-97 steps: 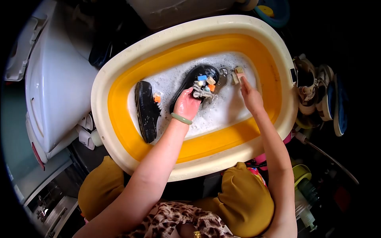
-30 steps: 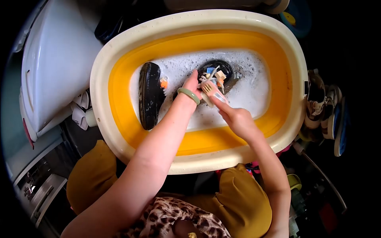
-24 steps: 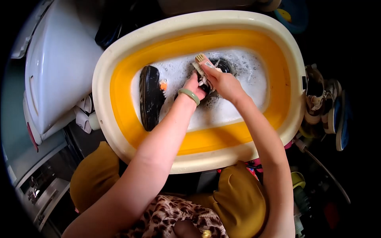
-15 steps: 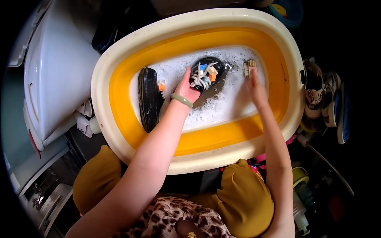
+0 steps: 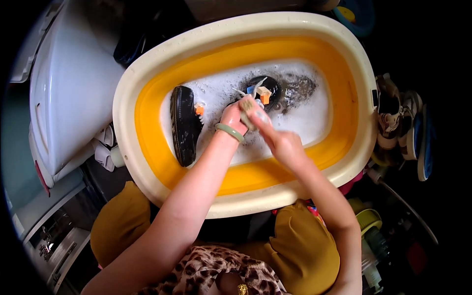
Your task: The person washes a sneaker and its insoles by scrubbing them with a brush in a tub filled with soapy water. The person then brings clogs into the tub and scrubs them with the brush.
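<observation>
In the head view, a black shoe (image 5: 274, 85) lies in the suds of a yellow basin (image 5: 339, 108) with a cream rim. Blue, cream and orange block ornaments and pale strands sit on its top. My left hand (image 5: 233, 117), a green bangle at its wrist, is closed on the near end of this shoe; the fingers are partly hidden. My right hand (image 5: 285, 147) grips a scrubbing brush (image 5: 247, 111) over the shoe, close against my left hand. Another black shoe (image 5: 183, 127) rests on its side at the basin's left, with an orange block ornament (image 5: 199, 109) beside it.
Several shoes (image 5: 408, 125) stand right of the basin. A large white tub-like surface (image 5: 73, 88) rises at the left. White slippers (image 5: 104, 150) lie below it. Bottles (image 5: 373, 255) and a green bowl (image 5: 368, 219) are at lower right.
My right hand has moved left with the brush, from the basin's right side to the held shoe. The shoe now sits lower in the suds, and a dark patch of water has opened to its right.
</observation>
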The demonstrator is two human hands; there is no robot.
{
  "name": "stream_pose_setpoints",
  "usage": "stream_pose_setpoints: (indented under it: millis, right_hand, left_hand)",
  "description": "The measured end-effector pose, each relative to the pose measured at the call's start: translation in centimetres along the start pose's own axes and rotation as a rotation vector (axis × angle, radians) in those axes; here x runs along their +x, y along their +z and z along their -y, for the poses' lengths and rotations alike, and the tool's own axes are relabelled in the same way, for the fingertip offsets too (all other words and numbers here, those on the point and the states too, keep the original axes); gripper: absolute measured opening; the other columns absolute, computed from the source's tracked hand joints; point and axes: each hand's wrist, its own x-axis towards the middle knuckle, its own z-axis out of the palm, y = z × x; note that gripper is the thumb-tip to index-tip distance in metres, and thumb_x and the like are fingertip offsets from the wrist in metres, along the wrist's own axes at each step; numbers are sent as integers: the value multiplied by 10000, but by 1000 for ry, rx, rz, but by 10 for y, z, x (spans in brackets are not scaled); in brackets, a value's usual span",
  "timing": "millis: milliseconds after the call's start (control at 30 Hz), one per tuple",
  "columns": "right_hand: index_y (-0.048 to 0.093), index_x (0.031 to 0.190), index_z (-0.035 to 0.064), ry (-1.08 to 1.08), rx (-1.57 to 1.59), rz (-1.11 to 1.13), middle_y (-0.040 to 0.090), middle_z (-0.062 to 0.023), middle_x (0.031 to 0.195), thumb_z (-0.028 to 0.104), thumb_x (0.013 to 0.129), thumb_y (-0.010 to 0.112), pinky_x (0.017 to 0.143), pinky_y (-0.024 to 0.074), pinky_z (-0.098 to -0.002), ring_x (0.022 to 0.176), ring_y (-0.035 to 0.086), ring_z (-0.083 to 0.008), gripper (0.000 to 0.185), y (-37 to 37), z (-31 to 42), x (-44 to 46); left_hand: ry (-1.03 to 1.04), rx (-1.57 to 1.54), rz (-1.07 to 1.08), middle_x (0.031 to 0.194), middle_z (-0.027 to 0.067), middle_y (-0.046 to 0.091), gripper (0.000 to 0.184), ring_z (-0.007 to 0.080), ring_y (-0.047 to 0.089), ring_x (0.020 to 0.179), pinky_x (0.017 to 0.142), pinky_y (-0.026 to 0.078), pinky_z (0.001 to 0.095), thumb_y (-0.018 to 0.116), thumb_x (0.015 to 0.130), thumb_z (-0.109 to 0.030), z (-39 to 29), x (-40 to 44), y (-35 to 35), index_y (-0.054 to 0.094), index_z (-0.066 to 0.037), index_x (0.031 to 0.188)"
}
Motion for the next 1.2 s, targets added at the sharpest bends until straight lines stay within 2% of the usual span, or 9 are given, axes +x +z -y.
stream_pose_setpoints:
  millis: [133, 200, 333, 467, 633, 767, 900, 1000, 1200]
  right_hand:
    - [504, 1240, 298, 85, -40, -95, 625, -189, 767, 290, 908, 435, 598, 472, -470, 662, 597, -393, 339, 5, -19, 73]
    - [503, 1247, 305, 70, -4, -98, 630, -186, 798, 267, 898, 478, 591, 480, -457, 662, 601, -385, 352, 2, -24, 69]
    - [476, 1283, 335, -57, 78, -117, 614, -191, 711, 190, 860, 560, 541, 489, -429, 603, 608, -352, 455, 10, 4, -4]
    - [471, 1276, 301, 49, -147, -89, 610, -171, 654, 235, 888, 488, 499, 457, -463, 576, 596, -363, 394, 13, -19, 42]
    - [477, 1286, 300, 108, 23, 8, 624, -204, 795, 190, 873, 544, 624, 492, -433, 692, 608, -375, 432, 5, -4, 34]
    - [444, 1306, 346, 97, -32, 91, 624, -189, 764, 201, 879, 530, 576, 488, -438, 647, 605, -378, 458, 7, 4, 0]
    - [460, 1283, 330, 66, -185, 2, 619, -183, 722, 224, 883, 496, 525, 466, -454, 606, 596, -372, 416, 12, -15, 68]
    - [453, 1288, 331, 66, -44, -37, 619, -183, 732, 231, 873, 502, 555, 477, -459, 632, 604, -372, 429, 6, -9, 60]
    - [473, 1276, 344, 66, -131, 44, 594, -192, 650, 232, 882, 506, 524, 461, -458, 585, 595, -369, 411, 12, -4, 14]
  left_hand:
    - [-26, 160, -63, 1114, 97, 570, 259, 225, 550, 1013, 903, 430, 428, 452, 920, -142, 15, 3, 3, 508, -40, 1152]
    - [22, 156, -88, 1115, 105, 568, 269, 223, 555, 991, 886, 444, 420, 462, 920, -158, 15, 9, 6, 506, -39, 1158]
    - [-69, 57, -78, 947, 103, 604, 156, 231, 601, 849, 759, 506, 361, 508, 875, -121, 0, 13, -3, 586, -13, 957]
    - [71, 92, -120, 956, 92, 601, 139, 221, 590, 834, 673, 478, 346, 523, 864, -94, 26, 1, -1, 563, -35, 984]
    - [99, 64, -194, 945, 111, 593, 123, 229, 598, 798, 612, 504, 370, 548, 857, -96, 21, 13, -2, 559, -30, 960]
    - [45, -52, -49, 934, 113, 589, 126, 227, 606, 812, 694, 525, 389, 532, 851, -73, 24, 12, -19, 560, 11, 941]
    - [74, 26, -110, 1039, 26, 593, 176, 178, 551, 957, 823, 402, 326, 525, 895, -173, 28, 10, -15, 571, -85, 1041]
    - [120, 28, -180, 944, 77, 582, 125, 193, 575, 796, 643, 461, 324, 551, 861, -103, 17, 9, -2, 534, -51, 973]
    - [130, -38, -65, 865, 73, 598, 149, 194, 599, 811, 699, 514, 370, 553, 885, -133, 28, 15, -21, 539, -8, 964]
